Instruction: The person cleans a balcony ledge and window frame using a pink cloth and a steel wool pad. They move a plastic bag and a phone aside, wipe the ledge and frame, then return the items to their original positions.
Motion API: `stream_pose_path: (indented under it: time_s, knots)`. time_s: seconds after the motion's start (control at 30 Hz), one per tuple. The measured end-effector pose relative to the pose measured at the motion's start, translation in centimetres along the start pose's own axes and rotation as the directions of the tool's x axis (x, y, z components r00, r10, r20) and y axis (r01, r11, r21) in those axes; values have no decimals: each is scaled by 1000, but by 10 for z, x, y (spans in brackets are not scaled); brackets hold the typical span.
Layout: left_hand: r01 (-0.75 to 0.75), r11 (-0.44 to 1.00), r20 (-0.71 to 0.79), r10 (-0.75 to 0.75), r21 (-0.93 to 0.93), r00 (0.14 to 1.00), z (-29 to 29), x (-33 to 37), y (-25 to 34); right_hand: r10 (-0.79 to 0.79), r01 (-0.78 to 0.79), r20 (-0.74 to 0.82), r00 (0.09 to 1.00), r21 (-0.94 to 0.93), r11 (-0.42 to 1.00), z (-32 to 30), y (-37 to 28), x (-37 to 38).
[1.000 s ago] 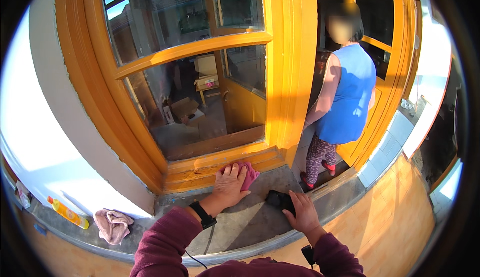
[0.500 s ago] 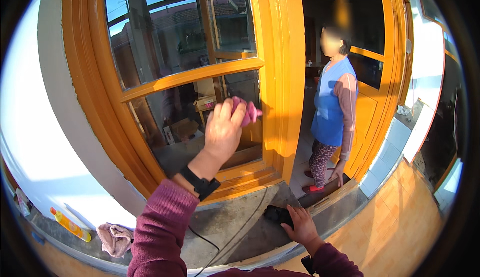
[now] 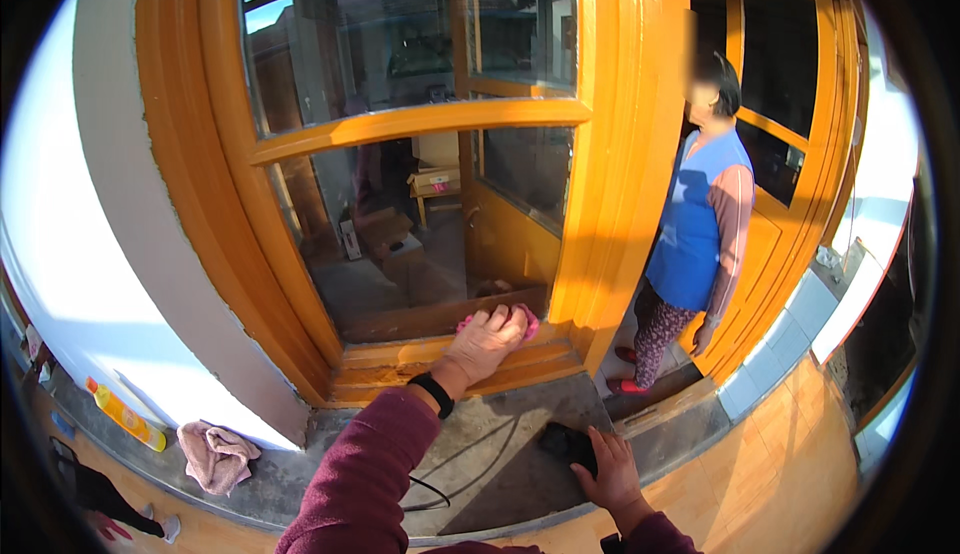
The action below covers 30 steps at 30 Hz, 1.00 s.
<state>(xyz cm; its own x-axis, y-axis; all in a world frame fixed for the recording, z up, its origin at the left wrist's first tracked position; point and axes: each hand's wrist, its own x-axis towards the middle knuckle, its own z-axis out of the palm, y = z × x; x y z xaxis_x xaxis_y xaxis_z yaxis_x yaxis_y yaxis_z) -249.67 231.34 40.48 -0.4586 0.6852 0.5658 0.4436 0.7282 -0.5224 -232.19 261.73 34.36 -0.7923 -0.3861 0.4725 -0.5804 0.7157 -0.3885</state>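
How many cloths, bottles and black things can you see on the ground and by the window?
Pink cloths: 2, one under the left hand at the window's bottom, one crumpled on the ledge
Yellow bottles: 1, lying on its side
Black things: 1, a small black object under the right hand
Total: 4

frame: orange wooden window frame [image 3: 300, 144] glowing in sunlight | wall: white wall [image 3: 70, 254] catching sun | floor: grey concrete sill [image 3: 500, 454] lying part-shaded
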Motion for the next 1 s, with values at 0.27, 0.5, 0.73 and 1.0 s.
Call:
stream_pose_path:
  time_s: [0.27,0.5,0.73,1.0]
  knots:
    - [-27,950,-70,51,310,996,-56,12,-52,-8,9,17,1000,-33,999,13,7,-7]
    - [485,806,-270,-410,339,871,-174,-19,-177,-7,6,-13,1000,-101,995,19,11,-10]
    - [730,620,-390,-621,288,680,-190,-39,-193,-16,15,-8,1000,-117,993,19,10,-8]
    - [887,459,-546,-754,-42,365,-139,36,-151,0,0,-4,1000,-72,997,9,-1,-4]
